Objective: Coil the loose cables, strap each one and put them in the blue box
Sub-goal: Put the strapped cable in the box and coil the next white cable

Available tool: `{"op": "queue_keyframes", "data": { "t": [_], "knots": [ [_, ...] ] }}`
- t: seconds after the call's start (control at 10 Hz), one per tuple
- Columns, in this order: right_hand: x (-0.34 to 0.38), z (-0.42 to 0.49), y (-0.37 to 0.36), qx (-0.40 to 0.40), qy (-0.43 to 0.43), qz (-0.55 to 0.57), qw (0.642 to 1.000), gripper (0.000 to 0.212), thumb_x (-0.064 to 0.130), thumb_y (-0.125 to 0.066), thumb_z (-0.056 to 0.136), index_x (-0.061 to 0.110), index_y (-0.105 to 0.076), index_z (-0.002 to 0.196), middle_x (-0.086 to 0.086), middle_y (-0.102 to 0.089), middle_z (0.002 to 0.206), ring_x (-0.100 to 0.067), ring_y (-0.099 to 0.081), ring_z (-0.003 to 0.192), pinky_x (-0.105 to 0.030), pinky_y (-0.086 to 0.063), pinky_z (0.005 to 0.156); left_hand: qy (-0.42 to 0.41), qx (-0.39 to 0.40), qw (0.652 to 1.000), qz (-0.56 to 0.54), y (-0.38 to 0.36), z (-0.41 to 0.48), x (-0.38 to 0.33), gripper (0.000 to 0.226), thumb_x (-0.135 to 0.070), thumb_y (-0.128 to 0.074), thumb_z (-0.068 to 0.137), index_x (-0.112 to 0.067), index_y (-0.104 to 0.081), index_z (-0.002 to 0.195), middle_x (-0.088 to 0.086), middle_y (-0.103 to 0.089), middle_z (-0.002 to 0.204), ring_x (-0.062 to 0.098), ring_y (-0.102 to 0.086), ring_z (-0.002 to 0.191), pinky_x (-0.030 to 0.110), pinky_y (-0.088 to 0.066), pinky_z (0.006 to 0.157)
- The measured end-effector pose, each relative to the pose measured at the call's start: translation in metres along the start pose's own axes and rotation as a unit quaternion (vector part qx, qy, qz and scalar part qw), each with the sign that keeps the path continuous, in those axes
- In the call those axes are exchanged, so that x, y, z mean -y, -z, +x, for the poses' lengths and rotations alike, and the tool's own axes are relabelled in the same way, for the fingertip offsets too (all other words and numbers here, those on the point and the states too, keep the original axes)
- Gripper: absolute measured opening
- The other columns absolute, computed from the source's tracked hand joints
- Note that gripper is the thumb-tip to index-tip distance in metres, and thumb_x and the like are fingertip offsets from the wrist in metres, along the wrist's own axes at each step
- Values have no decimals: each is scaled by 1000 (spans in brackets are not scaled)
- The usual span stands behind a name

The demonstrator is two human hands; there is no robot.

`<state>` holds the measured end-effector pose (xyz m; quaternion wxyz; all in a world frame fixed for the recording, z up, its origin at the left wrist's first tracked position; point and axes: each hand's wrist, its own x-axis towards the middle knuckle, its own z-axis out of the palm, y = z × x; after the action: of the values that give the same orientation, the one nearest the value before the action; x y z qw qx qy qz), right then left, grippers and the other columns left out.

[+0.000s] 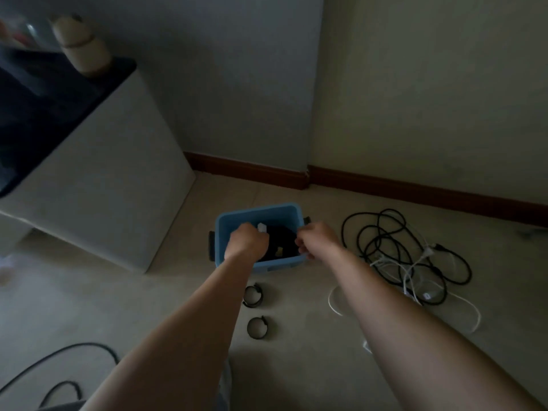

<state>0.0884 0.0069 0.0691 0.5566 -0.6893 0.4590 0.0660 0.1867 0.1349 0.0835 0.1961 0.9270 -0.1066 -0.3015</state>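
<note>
- Two bare arms stretch forward over the floor towards the blue box (257, 211) in the single head view.
- Blue box sits on the pale floor (154, 307) near the wall corner, with dark handles on its left and right sides.
- Left hand (247, 241) is inside the box on its left side, fingers curled downward; a small white piece (262, 227) shows just at its fingertips, but whether the hand grips it I cannot tell.
- Right hand (318, 237) hovers over the box's right rim with fingers bent; the blur hides whether it holds anything.
- Dark coiled cable (281, 243) lies in the box between the two hands.
- Two black straps (253, 296), each curled in a ring, lie on the floor just in front of the box, one nearer than the other.
- Loose black cables (385, 247) lie tangled on the floor right of the box, with white cables (415, 280) mixed among them.
- Another black cable (59, 358) curves across the floor at lower left.
- White cabinet (103, 188) with a dark top stands to the left, a cream bottle (81, 44) on it.
</note>
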Motion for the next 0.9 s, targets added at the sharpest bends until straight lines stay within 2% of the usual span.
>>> {"op": "queue_keyframes", "data": {
  "t": [0.1,0.2,0.3,0.4,0.5,0.6,0.7,0.8,0.9],
  "knots": [
    [-11,-28,36,-15,20,-40,999,19,17,-55,93,9,-72,91,-12,-72,85,-27,-68,75,-31,-49,61,-29,38,999,-17,-8,-31,-31,33,-27,-53,96,-2,-68,111,14,-70,106,32,-67,99,37,-52,76],
    [-32,-49,71,-34,22,-51,998,19,18,-53,92,11,-71,94,-12,-75,89,-32,-72,85,-30,-50,60,-68,85,994,-18,-23,-57,-58,30,-22,-54,95,-4,-71,112,15,-71,112,33,-67,105,38,-55,87],
    [-67,-59,104,-55,12,-57,997,17,13,-53,90,14,-68,82,-15,-75,85,-33,-71,77,-27,-44,55,-103,132,986,-7,-55,-76,-82,28,-23,-52,96,-5,-71,109,15,-72,110,33,-69,104,44,-56,93],
    [-109,-58,132,-79,-9,-58,995,19,14,-55,90,19,-65,75,-10,-70,78,-27,-64,70,-25,-41,50,-129,161,979,10,-83,-89,-92,28,-24,-54,94,-5,-71,106,16,-72,106,33,-68,101,44,-57,91],
    [-162,-45,158,-116,-39,-62,991,17,17,-56,89,26,-63,77,-7,-66,86,-26,-61,80,-30,-47,61,-136,173,975,32,-116,-91,-102,28,-22,-53,91,-4,-72,100,19,-72,103,34,-69,99,42,-58,87],
    [-196,-37,178,-143,-47,-90,984,23,7,-51,85,20,-58,67,-10,-62,78,-24,-58,73,-40,-50,67,-147,191,969,63,-146,-89,-119,30,-19,-50,93,-3,-72,105,21,-71,109,34,-68,104,40,-57,89],
    [-208,-25,189,-133,-35,-136,981,18,2,-54,87,11,-67,78,-11,-67,86,-24,-61,80,-28,-36,64,-169,192,964,73,-170,-83,-133,29,-20,-52,95,-12,-72,114,17,-71,115,34,-66,110,37,-54,94],
    [-223,8,191,-132,-29,-126,983,25,4,-54,85,10,-72,100,-12,-71,106,-29,-65,102,-29,-45,76,-183,189,962,72,-199,-66,-151,29,-23,-54,97,-15,-70,119,12,-69,122,31,-63,116,33,-50,99],
    [-231,35,184,-109,-66,-82,988,48,11,-58,83,21,-64,130,-8,-65,129,-28,-61,117,-27,-48,92,-191,184,961,81,-217,-49,-165,32,-29,-51,99,-14,-68,122,11,-68,124,28,-61,117,30,-48,97]
  ]
}}
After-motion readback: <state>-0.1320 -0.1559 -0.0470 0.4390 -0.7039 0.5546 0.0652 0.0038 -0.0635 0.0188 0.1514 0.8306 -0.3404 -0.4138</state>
